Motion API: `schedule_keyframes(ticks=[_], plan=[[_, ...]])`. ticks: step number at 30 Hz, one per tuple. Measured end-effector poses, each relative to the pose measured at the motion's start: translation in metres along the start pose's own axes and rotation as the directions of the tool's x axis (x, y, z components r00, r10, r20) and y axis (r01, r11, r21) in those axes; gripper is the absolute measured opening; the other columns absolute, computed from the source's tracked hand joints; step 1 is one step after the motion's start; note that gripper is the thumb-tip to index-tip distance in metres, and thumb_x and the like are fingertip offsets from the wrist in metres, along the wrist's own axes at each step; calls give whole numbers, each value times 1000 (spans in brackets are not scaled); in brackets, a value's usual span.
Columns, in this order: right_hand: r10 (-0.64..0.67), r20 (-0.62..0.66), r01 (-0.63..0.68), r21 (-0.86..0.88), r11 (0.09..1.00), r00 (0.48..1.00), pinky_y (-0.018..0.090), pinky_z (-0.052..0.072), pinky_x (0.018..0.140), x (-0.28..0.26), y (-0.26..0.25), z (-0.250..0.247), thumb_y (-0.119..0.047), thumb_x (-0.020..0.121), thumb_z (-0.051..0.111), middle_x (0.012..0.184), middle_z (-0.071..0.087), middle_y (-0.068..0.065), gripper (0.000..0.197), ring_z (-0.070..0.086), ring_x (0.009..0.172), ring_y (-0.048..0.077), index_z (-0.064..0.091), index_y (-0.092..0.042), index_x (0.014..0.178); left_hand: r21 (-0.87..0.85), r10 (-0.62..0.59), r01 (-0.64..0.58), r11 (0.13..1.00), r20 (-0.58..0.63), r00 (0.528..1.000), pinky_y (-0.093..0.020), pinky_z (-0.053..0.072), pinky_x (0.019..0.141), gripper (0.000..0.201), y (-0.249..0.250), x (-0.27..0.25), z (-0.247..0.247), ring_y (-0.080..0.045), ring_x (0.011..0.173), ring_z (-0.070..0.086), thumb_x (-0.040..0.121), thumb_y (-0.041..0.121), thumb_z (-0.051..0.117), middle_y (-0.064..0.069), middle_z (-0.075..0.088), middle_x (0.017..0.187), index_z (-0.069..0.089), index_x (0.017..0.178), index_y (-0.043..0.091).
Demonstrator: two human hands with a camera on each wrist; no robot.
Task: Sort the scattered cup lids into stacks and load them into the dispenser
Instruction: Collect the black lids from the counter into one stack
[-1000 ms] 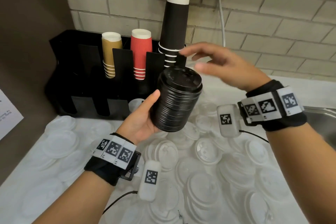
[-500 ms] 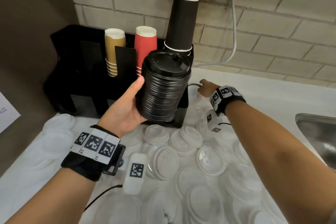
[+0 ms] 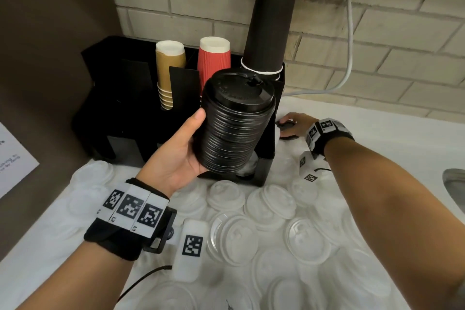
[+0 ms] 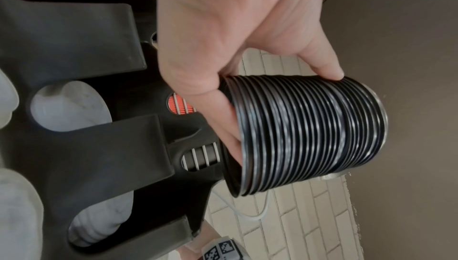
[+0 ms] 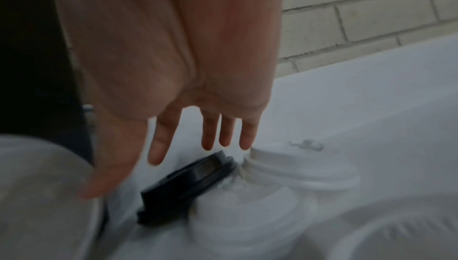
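Observation:
My left hand (image 3: pixel 181 148) grips a tall stack of black lids (image 3: pixel 234 123) and holds it up in front of the black dispenser (image 3: pixel 130 98); the left wrist view shows the stack of black lids (image 4: pixel 310 137) with the thumb on its rim. My right hand (image 3: pixel 293 124) reaches to the counter right of the dispenser, fingers spread and straight (image 5: pixel 208 137) just above a single black lid (image 5: pixel 188 184) that leans against a white lid (image 5: pixel 285 176). Several white lids (image 3: pixel 266 209) lie scattered over the counter.
The dispenser holds tan cups (image 3: pixel 168 70), red cups (image 3: pixel 214 58) and tall black cups (image 3: pixel 269 30). A brick wall (image 3: pixel 377 33) with a white cable (image 3: pixel 349 33) stands behind. A sink edge (image 3: pixel 453 184) shows at far right, and paper (image 3: pixel 12 158) at left.
My right hand has dropped from above the stack to the counter beside the dispenser and now hovers over the lone black lid. The left hand lifted the stack slightly toward the dispenser.

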State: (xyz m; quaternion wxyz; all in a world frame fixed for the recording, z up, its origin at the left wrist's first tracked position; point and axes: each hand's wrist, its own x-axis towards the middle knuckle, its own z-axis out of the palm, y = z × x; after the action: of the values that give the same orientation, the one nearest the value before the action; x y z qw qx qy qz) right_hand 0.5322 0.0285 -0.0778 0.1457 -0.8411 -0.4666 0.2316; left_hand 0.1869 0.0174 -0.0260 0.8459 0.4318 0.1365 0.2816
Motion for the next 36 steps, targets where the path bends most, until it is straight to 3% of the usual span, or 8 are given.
schedule_keyframes(ticks=[3, 9, 20, 23, 25, 27, 31, 36], plan=[[15, 16, -11, -237, 972, 1000, 44, 39, 105, 12, 1, 10, -24, 89, 63, 134, 52, 12, 47, 52, 120, 35, 50, -22, 134, 4, 2, -2, 1000, 9, 1000, -37, 58, 75, 58, -1, 2, -2, -21, 107, 68, 53, 56, 88, -3, 72, 114, 77, 102, 27], [79, -120, -109, -270, 957, 990, 32, 37, 79, 15, 4, 23, -28, 95, 48, 130, 33, 16, 26, 46, 80, 31, 55, -22, 120, -12, -11, 11, 1000, -14, 1000, -37, 58, 73, 61, -5, 5, -5, -23, 106, 68, 51, 55, 90, -4, 72, 114, 77, 102, 26], [21, -289, -54, -108, 993, 957, 46, 35, 100, -41, 2, -14, -34, 99, 39, 142, 34, 17, 39, 40, 121, 41, 45, -17, 134, 2, -40, 40, 999, -5, 999, -36, 58, 74, 46, -15, 2, -4, -22, 106, 68, 66, 55, 69, -5, 72, 114, 78, 102, 26], [43, -265, 1, 162, 987, 963, 36, 41, 81, -76, -1, -14, -29, 99, 39, 110, 57, 14, 23, 51, 96, 32, 56, -14, 104, -9, -56, 56, 998, 4, 998, -38, 58, 75, 43, -23, -5, 0, -24, 109, 67, 76, 51, 62, -8, 70, 118, 76, 105, 23], [99, -232, 12, 433, 901, 968, 32, 38, 67, -106, -8, -12, -38, 95, 38, 69, 55, 7, 30, 52, 71, 26, 51, -16, 79, -18, -83, 83, 996, -1, 997, -37, 58, 75, 45, -27, -11, 3, -25, 111, 66, 80, 50, 60, -10, 69, 121, 75, 109, 20], [111, -229, 33, 546, 837, 967, 30, 41, 62, -137, -17, -13, -41, 93, 40, 62, 53, 4, 29, 51, 60, 23, 53, -21, 77, -31, -97, 96, 995, -8, 995, -37, 58, 76, 49, -32, -16, 4, -26, 113, 65, 81, 47, 60, -13, 66, 125, 71, 117, 15], [-43, -316, 250, 653, 715, 948, 24, 48, 62, -195, -43, -19, -36, 95, 44, 94, 62, 1, 20, 58, 78, 14, 63, -29, 97, -42, -115, 114, 993, -21, 993, -38, 58, 75, 47, -40, -29, 11, -26, 112, 65, 82, 44, 61, -12, 66, 125, 68, 119, 16], [-373, -387, 531, 495, 687, 843, 13, 46, 67, -264, -88, -30, -32, 85, 51, 99, 65, -10, 29, 59, 84, 1, 64, -35, 111, 28, -157, 158, 987, -27, 987, -36, 58, 74, 66, -48, -43, 19, -25, 112, 65, 77, 47, 64, -14, 63, 129, 58, 131, 10]])
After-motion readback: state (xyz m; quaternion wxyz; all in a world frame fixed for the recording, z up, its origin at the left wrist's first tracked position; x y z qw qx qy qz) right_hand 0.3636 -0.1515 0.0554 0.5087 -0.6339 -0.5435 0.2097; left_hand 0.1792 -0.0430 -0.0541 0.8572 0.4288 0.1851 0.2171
